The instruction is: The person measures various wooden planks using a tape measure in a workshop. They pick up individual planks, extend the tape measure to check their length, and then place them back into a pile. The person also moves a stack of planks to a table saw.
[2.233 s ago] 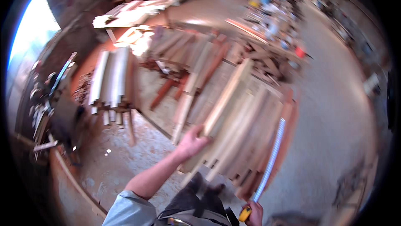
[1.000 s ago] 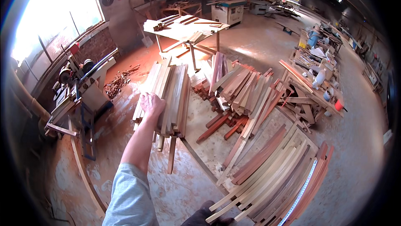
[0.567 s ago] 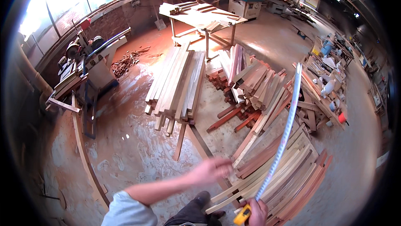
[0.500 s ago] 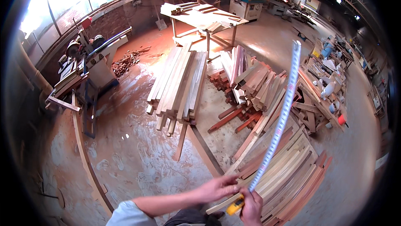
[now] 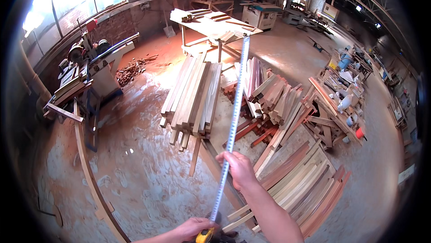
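My right hand (image 5: 239,169) grips the blade of a long tape measure (image 5: 233,117) about a third of the way up. The blade stands stiff and points up and away, its tip near the far workbench (image 5: 211,24). My left hand (image 5: 191,228) is at the bottom edge, closed on the yellow tape case (image 5: 204,236). Under my right forearm lies a fan of long reddish and pale boards (image 5: 301,187) on the floor. A neat stack of pale planks (image 5: 193,94) lies just left of the blade.
A jumbled heap of short timber pieces (image 5: 276,99) sits right of the blade. A woodworking machine (image 5: 92,70) stands at the left wall. A long curved wooden strip (image 5: 87,166) lies on the sawdust-covered floor. Cluttered benches (image 5: 345,94) line the right side.
My left hand came back from the plank stack and took the tape case. My right hand slid up onto the blade. The blade now stands more upright and nearer the middle.
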